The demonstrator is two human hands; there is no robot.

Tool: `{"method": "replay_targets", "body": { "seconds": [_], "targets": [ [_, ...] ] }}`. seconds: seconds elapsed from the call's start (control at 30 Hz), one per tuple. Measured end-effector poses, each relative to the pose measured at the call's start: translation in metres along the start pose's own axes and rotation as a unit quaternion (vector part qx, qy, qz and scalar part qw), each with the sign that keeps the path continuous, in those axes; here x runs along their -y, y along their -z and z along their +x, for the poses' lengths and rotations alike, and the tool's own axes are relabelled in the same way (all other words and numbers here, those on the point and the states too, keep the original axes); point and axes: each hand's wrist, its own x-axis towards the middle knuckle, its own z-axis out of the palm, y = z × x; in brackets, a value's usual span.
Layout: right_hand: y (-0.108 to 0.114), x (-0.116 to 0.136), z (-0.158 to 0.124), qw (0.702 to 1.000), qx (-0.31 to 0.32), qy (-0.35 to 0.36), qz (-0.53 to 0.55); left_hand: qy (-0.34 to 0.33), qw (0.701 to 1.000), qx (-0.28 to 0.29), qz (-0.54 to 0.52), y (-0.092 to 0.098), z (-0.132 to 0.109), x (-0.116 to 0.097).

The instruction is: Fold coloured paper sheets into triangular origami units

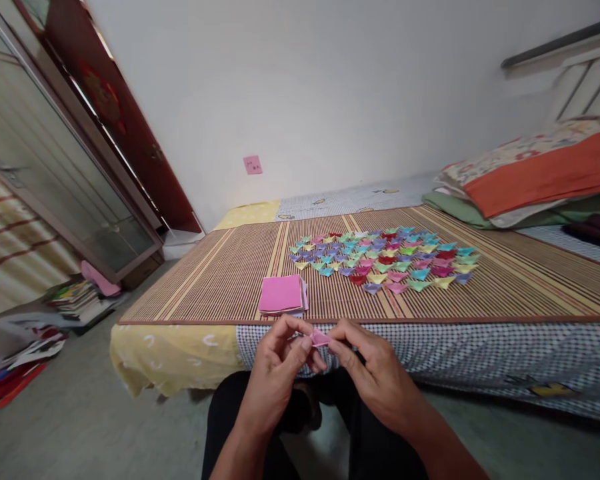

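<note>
Pinches at two ends a small pink paper point(321, 339), folded in pointed, almost triangular shape, with nearly closed grip of left hand point(280, 363) and right hand point(375, 363).

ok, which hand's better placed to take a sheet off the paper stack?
Probably the left hand: the paper stack lies just beyond it, while the right hand sits farther off. Both hold the folded pink paper, so the left would have to let go first.
</note>
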Motion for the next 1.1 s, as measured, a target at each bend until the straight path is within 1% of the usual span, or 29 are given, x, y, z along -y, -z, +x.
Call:
{"method": "replay_targets", "body": {
  "seconds": [0.13, 0.3, 0.37, 0.43, 0.5, 0.53, 0.7, 0.8, 1.1],
  "targets": [
    [0.004, 0.001, -0.002, 0.999, 0.025, -0.025, 0.022, 0.038, 0.999, 0.036, 0.002, 0.004, -0.001, -0.002],
    [0.012, 0.004, -0.004, 0.997, 0.055, -0.046, 0.04, 0.081, 0.996, 0.034, -0.013, 0.003, 0.001, -0.001],
    [0.015, 0.004, -0.004, 0.997, 0.045, -0.049, 0.039, 0.094, 0.995, 0.027, -0.014, 0.001, 0.0, -0.001],
    [0.016, 0.003, -0.004, 0.998, 0.006, -0.047, 0.031, 0.101, 0.995, 0.021, -0.006, -0.002, 0.0, -0.001],
    [0.015, 0.003, -0.003, 0.999, -0.029, -0.04, 0.018, 0.102, 0.995, 0.012, 0.005, -0.005, -0.001, -0.001],
    [0.014, 0.002, -0.003, 0.999, -0.036, -0.035, 0.013, 0.1, 0.995, 0.008, 0.013, -0.006, -0.001, -0.001],
    [0.009, 0.003, -0.003, 0.999, -0.021, -0.025, 0.003, 0.059, 0.996, 0.004, 0.067, -0.01, -0.003, -0.001],
    [0.008, 0.004, -0.003, 1.0, -0.017, -0.025, 0.002, 0.045, 0.996, 0.0, 0.076, -0.011, -0.004, -0.001],
    [0.004, 0.003, -0.002, 0.999, -0.048, -0.015, -0.008, 0.046, 0.997, -0.026, 0.05, -0.019, -0.005, 0.001]
  ]
}}
